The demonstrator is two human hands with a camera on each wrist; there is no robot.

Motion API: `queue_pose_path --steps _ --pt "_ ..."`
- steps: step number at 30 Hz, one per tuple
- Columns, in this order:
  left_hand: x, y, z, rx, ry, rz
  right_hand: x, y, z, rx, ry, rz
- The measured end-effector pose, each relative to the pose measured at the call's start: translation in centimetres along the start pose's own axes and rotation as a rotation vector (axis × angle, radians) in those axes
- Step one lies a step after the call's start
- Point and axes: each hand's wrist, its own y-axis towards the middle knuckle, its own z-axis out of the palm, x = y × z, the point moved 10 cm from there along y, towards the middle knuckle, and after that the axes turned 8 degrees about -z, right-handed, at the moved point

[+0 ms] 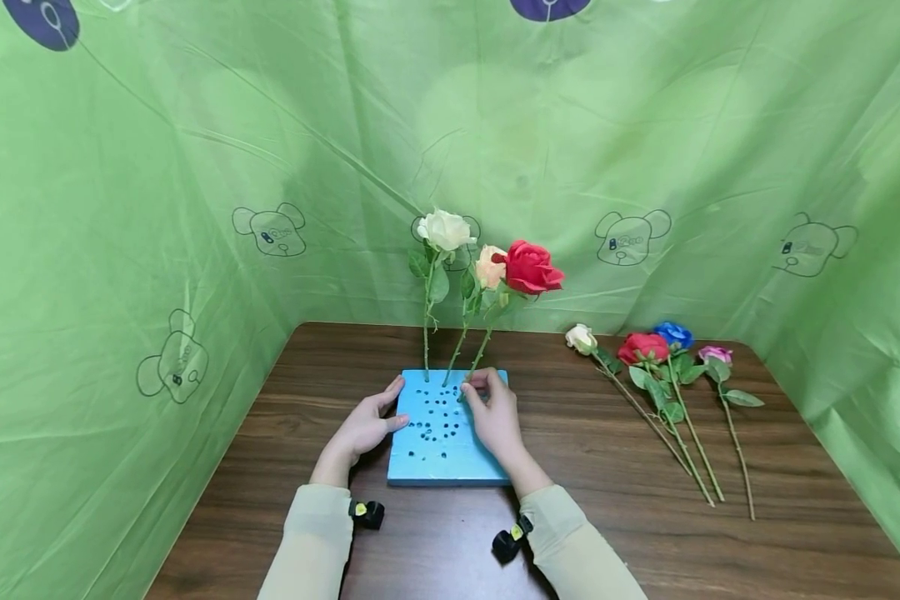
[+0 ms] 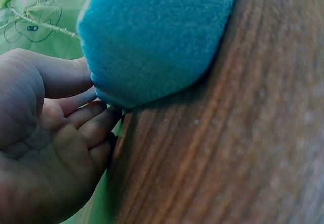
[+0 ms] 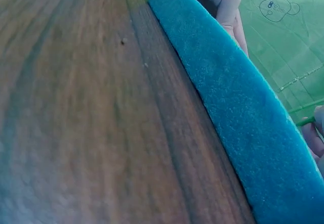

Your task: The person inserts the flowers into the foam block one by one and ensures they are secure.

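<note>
A blue foam board point(image 1: 420, 467) dotted with several holes lies on the table. My left hand point(image 1: 366, 427) holds its left edge, thumb on top and the other fingers along the side; the left wrist view shows this hand point(image 2: 45, 128) at the board's corner point(image 2: 152, 42). With thumb and fingertips, my right hand point(image 1: 497, 417) pinches the lower stem of a red rose point(image 1: 531, 268) over the board's upper right part. The stem's end is hidden by the fingers. A white rose point(image 1: 446, 229) and a peach rose point(image 1: 489, 267) stand in the board's far side, the peach one leaning right.
Right on the wooden table point(image 1: 570, 517) lie a white rose point(image 1: 581, 338), a red rose point(image 1: 642, 348), a blue rose point(image 1: 673, 335) and a pink rose point(image 1: 715, 355), their stems pointing toward the front. Green cloth point(image 1: 330, 167) hangs around the table's back and sides.
</note>
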Motion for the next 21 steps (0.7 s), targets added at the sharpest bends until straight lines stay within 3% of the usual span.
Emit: queue_pose_path --steps 14,17,21 --pt "0.0 0.1 0.0 0.015 -0.003 0.002 1.6 0.3 0.8 0.039 -0.163 -0.157" --pt "0.0 0.1 -0.1 0.013 -0.001 -0.001 1.8 0.5 1.0 0.042 -0.177 -0.166" --pt "0.0 0.1 0.0 0.0 0.01 -0.005 1.1 0.4 0.9 0.031 -0.133 -0.116"
